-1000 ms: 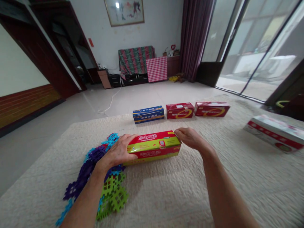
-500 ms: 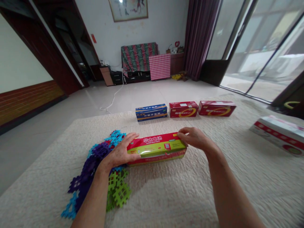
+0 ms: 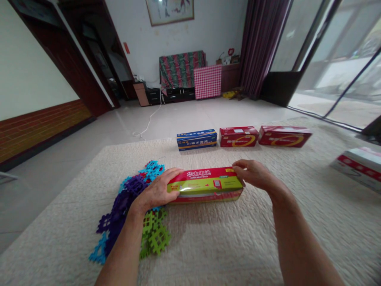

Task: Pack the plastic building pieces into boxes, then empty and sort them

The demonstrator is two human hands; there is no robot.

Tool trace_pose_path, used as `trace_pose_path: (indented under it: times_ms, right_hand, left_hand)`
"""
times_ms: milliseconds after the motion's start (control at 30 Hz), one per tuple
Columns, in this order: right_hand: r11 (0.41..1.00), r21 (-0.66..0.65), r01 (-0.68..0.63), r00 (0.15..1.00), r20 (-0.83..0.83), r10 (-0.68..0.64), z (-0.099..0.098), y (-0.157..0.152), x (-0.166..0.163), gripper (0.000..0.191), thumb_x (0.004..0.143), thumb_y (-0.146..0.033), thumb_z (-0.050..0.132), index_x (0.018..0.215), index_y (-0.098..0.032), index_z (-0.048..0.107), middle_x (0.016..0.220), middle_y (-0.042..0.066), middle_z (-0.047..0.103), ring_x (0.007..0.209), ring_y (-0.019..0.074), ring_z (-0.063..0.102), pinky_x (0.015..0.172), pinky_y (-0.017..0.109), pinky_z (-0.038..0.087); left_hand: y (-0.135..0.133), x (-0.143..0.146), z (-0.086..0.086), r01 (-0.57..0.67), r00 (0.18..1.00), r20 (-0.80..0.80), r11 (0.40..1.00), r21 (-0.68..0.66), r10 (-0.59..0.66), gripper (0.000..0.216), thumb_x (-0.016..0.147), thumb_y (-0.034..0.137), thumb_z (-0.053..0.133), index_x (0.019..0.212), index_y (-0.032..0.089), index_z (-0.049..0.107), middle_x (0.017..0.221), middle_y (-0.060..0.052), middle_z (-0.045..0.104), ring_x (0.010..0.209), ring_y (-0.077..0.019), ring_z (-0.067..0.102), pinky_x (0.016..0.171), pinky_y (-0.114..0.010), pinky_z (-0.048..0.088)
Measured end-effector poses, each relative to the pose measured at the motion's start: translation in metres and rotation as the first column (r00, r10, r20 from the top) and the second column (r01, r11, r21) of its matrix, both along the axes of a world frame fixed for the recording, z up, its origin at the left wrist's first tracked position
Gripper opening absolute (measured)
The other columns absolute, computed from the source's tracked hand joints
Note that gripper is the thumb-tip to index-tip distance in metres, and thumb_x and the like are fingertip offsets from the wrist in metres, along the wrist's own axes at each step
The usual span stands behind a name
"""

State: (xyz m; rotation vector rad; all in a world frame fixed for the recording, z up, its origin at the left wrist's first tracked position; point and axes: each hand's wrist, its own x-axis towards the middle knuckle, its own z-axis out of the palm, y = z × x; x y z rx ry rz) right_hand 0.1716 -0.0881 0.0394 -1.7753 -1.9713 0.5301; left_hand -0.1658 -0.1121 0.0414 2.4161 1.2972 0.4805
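Observation:
A long red and yellow-green battery box (image 3: pixel 205 184) lies crosswise in front of me, its printed top facing up. My left hand (image 3: pixel 160 186) is closed over its left end, the thumb along the near side and the fingers over the far edge. At the opposite end, my right hand (image 3: pixel 251 172) grips the far right corner, its fingertips partly hidden behind the box. A pile of purple, blue and green interlocking plastic pieces (image 3: pixel 135 184) lies left of the box, partly covered by my left hand and forearm.
Beyond the box stand a blue battery box (image 3: pixel 196 141) and two red boxes, one in the middle (image 3: pixel 238 137) and one at right (image 3: pixel 284 137). A white and red box (image 3: pixel 361 167) lies far right. All are on a cream quilted cover (image 3: pixel 214 242). A white cable (image 3: pixel 149 123) crosses the floor.
The view has turned slightly left, so everything sits further right in the picture. Both hands keep their hold on the battery box, which has barely moved against the cover.

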Motion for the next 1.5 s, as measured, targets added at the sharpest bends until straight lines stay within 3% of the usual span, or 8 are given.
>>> trace_pose_path:
  times_ms: [267, 500, 833, 967, 1100, 1267, 1367, 1500]
  right_hand:
    - [1.0, 0.004, 0.013, 0.999, -0.043, -0.013, 0.0, 0.0, -0.001, 0.028, 0.081, -0.03, 0.05, 0.079, -0.018, 0.075, 0.073, 0.004, 0.074, 0.062, 0.0173, 0.064, 0.056, 0.026, 0.044]
    - [1.0, 0.031, 0.004, 0.996, -0.084, -0.002, -0.006, 0.003, 0.001, 0.026, 0.08, -0.031, 0.052, 0.079, -0.019, 0.075, 0.075, 0.006, 0.075, 0.064, 0.0185, 0.065, 0.058, 0.028, 0.046]
    - [1.0, 0.005, -0.002, 0.999, -0.032, 0.002, 0.002, 0.0, -0.002, 0.038, 0.087, -0.041, 0.042, 0.072, -0.018, 0.069, 0.067, 0.005, 0.069, 0.059, 0.0167, 0.06, 0.052, 0.027, 0.041]
    - [0.986, -0.008, -0.168, 0.971, -0.174, 0.164, 0.006, -0.005, 0.005, 0.044, 0.087, -0.055, 0.046, 0.094, -0.02, 0.072, 0.089, 0.007, 0.073, 0.077, 0.0206, 0.066, 0.063, 0.029, 0.05]
    - [0.972, 0.043, -0.232, 0.945, -0.228, 0.236, 0.001, -0.006, 0.009, 0.06, 0.069, -0.052, 0.072, 0.122, -0.024, 0.064, 0.124, 0.008, 0.066, 0.107, 0.0272, 0.063, 0.084, 0.035, 0.053]
    - [0.97, -0.003, -0.242, 0.951, -0.199, 0.236, -0.002, -0.004, 0.005, 0.049, 0.076, -0.044, 0.066, 0.121, -0.023, 0.064, 0.097, 0.005, 0.073, 0.076, 0.02, 0.067, 0.066, 0.03, 0.054]
    - [0.981, 0.043, -0.187, 0.96, -0.202, 0.192, -0.002, -0.001, 0.005, 0.044, 0.078, -0.042, 0.063, 0.116, -0.021, 0.065, 0.087, 0.004, 0.073, 0.07, 0.0188, 0.066, 0.062, 0.028, 0.052]
    - [0.97, 0.157, -0.187, 0.955, -0.204, 0.217, -0.004, 0.005, 0.006, 0.029, 0.081, -0.033, 0.056, 0.102, -0.019, 0.07, 0.094, 0.007, 0.073, 0.084, 0.0217, 0.066, 0.075, 0.031, 0.052]
  left_hand:
    - [0.004, -0.011, -0.003, 0.01, 1.0, -0.007, 0.998, -0.068, -0.01, 0.072, 0.074, 0.032, 0.068, 0.141, 0.021, 0.045, 0.15, -0.009, 0.042, 0.14, -0.0268, 0.036, 0.118, -0.046, 0.027]
    - [0.003, -0.008, -0.003, 0.012, 1.0, -0.018, 1.0, -0.028, -0.013, 0.067, 0.075, 0.027, 0.066, 0.139, 0.025, 0.047, 0.149, -0.008, 0.043, 0.139, -0.0267, 0.038, 0.117, -0.046, 0.029]
    - [0.003, -0.006, -0.001, -0.048, 0.994, 0.101, 0.999, -0.007, 0.048, 0.044, 0.084, 0.036, 0.057, 0.126, 0.023, 0.061, 0.136, -0.005, 0.059, 0.128, -0.023, 0.052, 0.113, -0.042, 0.036]
    - [0.007, -0.009, -0.003, -0.089, 0.977, 0.194, 0.996, -0.026, 0.093, 0.043, 0.09, 0.047, 0.05, 0.122, 0.021, 0.063, 0.129, -0.006, 0.064, 0.121, -0.0229, 0.057, 0.108, -0.039, 0.042]
    - [0.012, -0.013, -0.01, -0.154, 0.949, 0.273, 0.987, -0.041, 0.159, 0.051, 0.09, 0.054, 0.049, 0.124, 0.019, 0.062, 0.124, -0.008, 0.067, 0.117, -0.0245, 0.06, 0.104, -0.039, 0.046]
    - [0.014, -0.02, -0.012, -0.149, 0.886, 0.425, 0.982, -0.117, 0.185, 0.061, 0.091, 0.059, 0.043, 0.132, 0.015, 0.055, 0.132, -0.013, 0.062, 0.124, -0.0258, 0.056, 0.104, -0.039, 0.045]
    - [0.015, -0.024, -0.01, -0.237, 0.791, 0.525, 0.948, -0.212, 0.315, 0.067, 0.092, 0.061, 0.033, 0.137, 0.014, 0.048, 0.136, -0.016, 0.057, 0.127, -0.0272, 0.052, 0.093, -0.038, 0.053]
    - [0.019, -0.032, -0.009, -0.436, 0.666, 0.473, 0.816, -0.379, 0.576, 0.062, 0.089, 0.058, 0.042, 0.134, 0.016, 0.051, 0.123, -0.014, 0.064, 0.109, -0.0254, 0.064, 0.068, -0.029, 0.057]
